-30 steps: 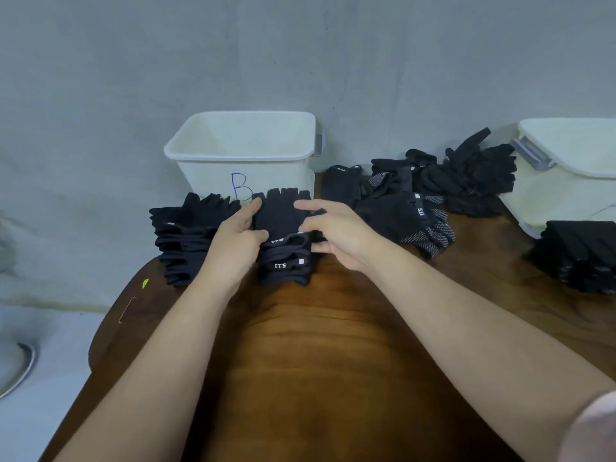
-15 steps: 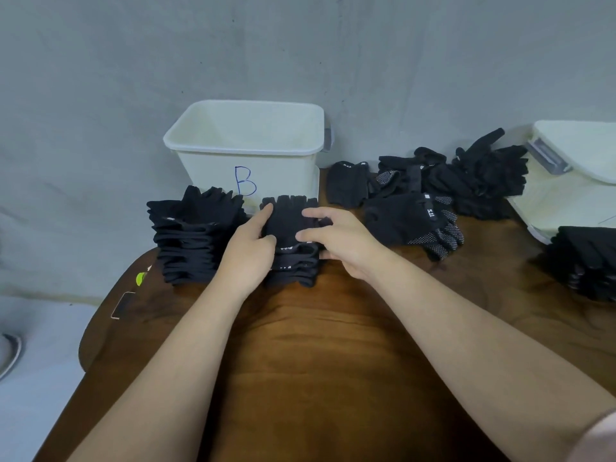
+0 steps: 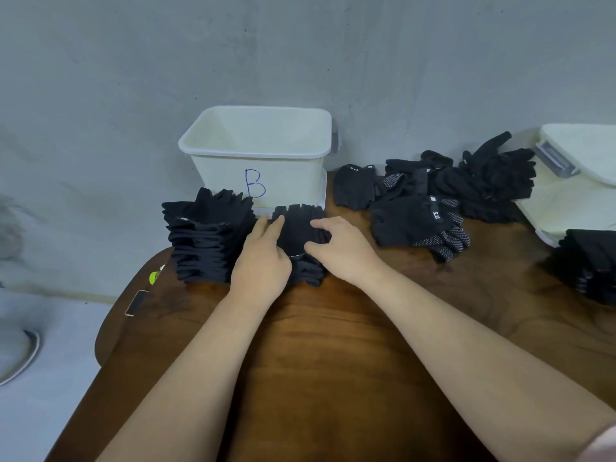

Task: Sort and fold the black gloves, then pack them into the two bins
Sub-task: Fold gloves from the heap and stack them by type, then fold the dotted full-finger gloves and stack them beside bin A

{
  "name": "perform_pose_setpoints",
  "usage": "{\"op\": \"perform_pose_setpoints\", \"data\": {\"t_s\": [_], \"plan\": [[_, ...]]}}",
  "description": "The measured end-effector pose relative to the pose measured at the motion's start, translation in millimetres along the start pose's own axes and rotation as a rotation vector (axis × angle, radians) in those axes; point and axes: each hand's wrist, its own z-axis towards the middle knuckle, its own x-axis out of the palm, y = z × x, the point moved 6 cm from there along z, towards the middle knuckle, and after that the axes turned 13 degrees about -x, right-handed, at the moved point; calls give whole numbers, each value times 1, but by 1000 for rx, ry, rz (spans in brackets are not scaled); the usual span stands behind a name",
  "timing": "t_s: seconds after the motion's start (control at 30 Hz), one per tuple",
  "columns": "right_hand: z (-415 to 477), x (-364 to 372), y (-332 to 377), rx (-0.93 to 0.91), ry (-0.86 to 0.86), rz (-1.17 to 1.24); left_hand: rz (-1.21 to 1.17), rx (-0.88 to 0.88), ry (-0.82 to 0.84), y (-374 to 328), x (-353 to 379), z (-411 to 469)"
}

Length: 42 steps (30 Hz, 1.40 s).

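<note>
A small stack [image 3: 300, 228] of folded black gloves is seen on the counter [image 3: 333, 361], just in front of the bin marked B [image 3: 293, 181] and just beside a taller stack [image 3: 206, 241]. It is flanked by both hands. The left hand [image 3: 263, 265] is laid against its left side with the fingers nearly straight, pressing rather than clasping. The right hand [image 3: 340, 251] is curled over the top glove, which appears to be pinched between thumb and fingers. The gloves are judged to be light, soft and limp: a knitted fabric, matt, with short open finger ends at the far edge and a thin pale band near the cuffs. Such a pile can be expected to sag, splay or slide layer over layer, so it is best taken from both sides at once, low down, and squeezed lightly. In the loose heap [image 3: 433, 191] to the right, palms studded with small pale dots can be made out, which would probably grip rather than slip. Both bins are of smooth, rigid, pale plastic with rounded rims; the second bin [image 3: 573, 201] is cut off at the right edge, with another stack [image 3: 590, 261] before it.
</note>
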Motion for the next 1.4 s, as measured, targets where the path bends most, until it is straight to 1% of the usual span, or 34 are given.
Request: {"op": "perform_pose_setpoints", "data": {"t_s": [0.07, 0.13, 0.2, 0.27, 0.37, 0.47, 0.53, 0.67, 0.73, 0.93, 1.13, 1.23, 1.3, 1.4], "plan": [[-5, -1, -4, -34, -20, -156, 56, 51, -70, -1, -2, -4], [-10, -5, -11, -38, -34, -247, 104, 108, -110, -2, -3, -7], [-15, -14, -17, -56, -84, -243, 123, 141, -122, -4, -4, -11], [-22, -28, -23, -77, -150, -177, 107, 163, -146, -8, -8, -15], [-39, -53, -29, -113, -234, -118, 67, 219, -221, -20, -17, -29], [-63, -79, -34, -166, -274, -147, 53, 296, -295, -42, -22, -50], [-80, -94, -41, -191, -279, -176, 44, 359, -307, -60, -18, -65], [-109, -123, -61, -237, -327, -264, -7, 434, -247, -94, 4, -83], [-120, -137, -74, -230, -360, -331, -5, 451, -226, -109, 19, -87], [-132, -157, -105, -188, -377, -481, 69, 497, -160, -137, 77, -85], [-97, -152, -106, -242, -355, -589, 102, 422, -152, -139, 98, -53], [-78, -151, -111, -219, -334, -613, 79, 385, -90, -138, 102, -45], [-71, -156, -115, -197, -353, -595, 26, 360, -28, -134, 105, -41], [-63, -170, -115, -139, -403, -468, -114, 270, 67, -124, 105, -34]]}}
